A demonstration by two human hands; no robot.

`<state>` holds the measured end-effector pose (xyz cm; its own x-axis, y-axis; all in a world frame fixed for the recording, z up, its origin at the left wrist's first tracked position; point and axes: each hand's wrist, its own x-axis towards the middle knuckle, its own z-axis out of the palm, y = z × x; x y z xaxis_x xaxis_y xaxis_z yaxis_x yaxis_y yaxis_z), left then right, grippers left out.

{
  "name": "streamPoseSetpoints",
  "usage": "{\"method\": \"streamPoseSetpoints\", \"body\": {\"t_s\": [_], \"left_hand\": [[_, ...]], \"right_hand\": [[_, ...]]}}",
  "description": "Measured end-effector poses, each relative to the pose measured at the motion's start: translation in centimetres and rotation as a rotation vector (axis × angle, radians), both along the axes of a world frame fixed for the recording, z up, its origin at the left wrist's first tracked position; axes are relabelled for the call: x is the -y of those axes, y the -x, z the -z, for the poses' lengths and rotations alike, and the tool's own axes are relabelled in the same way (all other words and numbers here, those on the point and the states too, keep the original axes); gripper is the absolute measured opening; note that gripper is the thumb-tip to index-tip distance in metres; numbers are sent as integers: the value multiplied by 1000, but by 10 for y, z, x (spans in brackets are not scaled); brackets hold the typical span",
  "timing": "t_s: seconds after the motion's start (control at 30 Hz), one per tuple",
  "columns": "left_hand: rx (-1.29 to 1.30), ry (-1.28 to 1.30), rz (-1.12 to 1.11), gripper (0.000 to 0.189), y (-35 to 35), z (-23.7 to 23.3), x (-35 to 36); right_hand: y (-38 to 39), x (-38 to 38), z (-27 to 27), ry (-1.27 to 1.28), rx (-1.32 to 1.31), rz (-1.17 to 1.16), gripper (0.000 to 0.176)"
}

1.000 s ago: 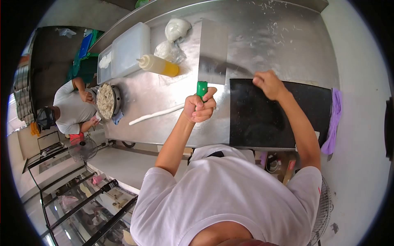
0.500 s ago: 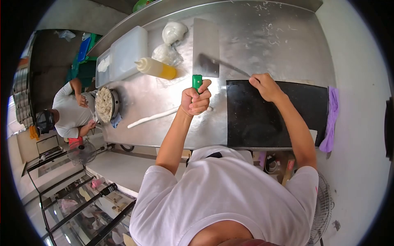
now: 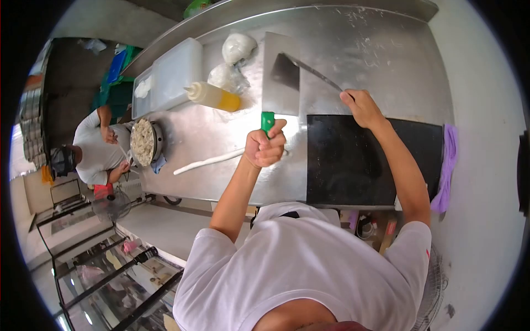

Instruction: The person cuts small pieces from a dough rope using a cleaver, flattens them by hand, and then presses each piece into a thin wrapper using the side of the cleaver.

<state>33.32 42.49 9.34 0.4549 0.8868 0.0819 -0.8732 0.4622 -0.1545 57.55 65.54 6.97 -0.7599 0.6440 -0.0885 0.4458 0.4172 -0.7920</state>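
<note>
My left hand (image 3: 265,147) is closed around the green handle (image 3: 268,122) of a wide, flat metal blade (image 3: 282,74), which is held up above the steel table. My right hand (image 3: 362,108) grips the near end of a long, thin dark tool (image 3: 320,76). The far end of that tool lies against the blade, beside a dark patch that may be its reflection. A white dough rope (image 3: 207,161) lies on the table, partly behind my left forearm. Below my right hand is a black mat (image 3: 361,163).
On the steel table (image 3: 386,66) are a squeeze bottle (image 3: 212,97) with yellow liquid, plastic-wrapped white lumps (image 3: 238,48) and a translucent box (image 3: 176,74). A purple cloth (image 3: 445,168) hangs by the mat. At left, another person (image 3: 98,146) works by a round pan (image 3: 143,142).
The tool's far end has moved up along the blade, and my right hand has shifted slightly. Both hands keep their hold. The whole view has shifted a little.
</note>
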Motion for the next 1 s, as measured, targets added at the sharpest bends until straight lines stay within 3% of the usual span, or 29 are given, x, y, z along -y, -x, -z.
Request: {"method": "streamPoseSetpoints", "body": {"t_s": [0.13,0.2,0.27,0.4,0.5,0.6,0.63,0.7,0.77,0.8,0.83,0.87,0.9,0.93,0.97,1.0], "left_hand": [[-23,8,28,21,-1,-3,9],[45,22,18,21,-5,0,13],[90,20,12,19,-7,5,20],[-40,-10,-12,19,-8,9,42],[-187,77,-39,21,-16,17,63],[-878,330,-157,20,-31,9,66],[-876,328,-157,20,-39,13,65],[-1458,449,-253,16,-54,21,60],[-1508,506,-318,10,-66,20,55],[-1664,522,-336,10,-71,15,54],[-1820,537,-356,11,-74,14,51],[-1815,538,-358,11,-77,24,52],[-2057,381,-475,16,-80,43,55],[-2290,202,-590,22,-83,55,56],[-2288,205,-583,22,-88,58,55],[-2393,136,-419,28,-94,61,55]], "right_hand": [[7,0,7,-203,-194,-165,60],[14,-28,40,-16,9,50,64],[20,-59,47,-33,181,220,67],[4,-83,71,-275,511,467,68],[-3,-86,89,-299,538,535,62],[-9,-99,118,-297,410,529,55],[-9,-97,116,-300,411,529,55],[-7,-90,111,-479,515,479,54],[3,-59,99,-567,443,503,59],[10,-39,93,-651,364,523,63],[17,-16,103,-393,121,445,68],[23,13,115,-132,-118,357,73],[28,49,113,272,-75,244,76],[34,92,68,552,-16,87,77],[39,131,44,749,-77,32,74],[45,164,40,831,-247,130,58]]}}
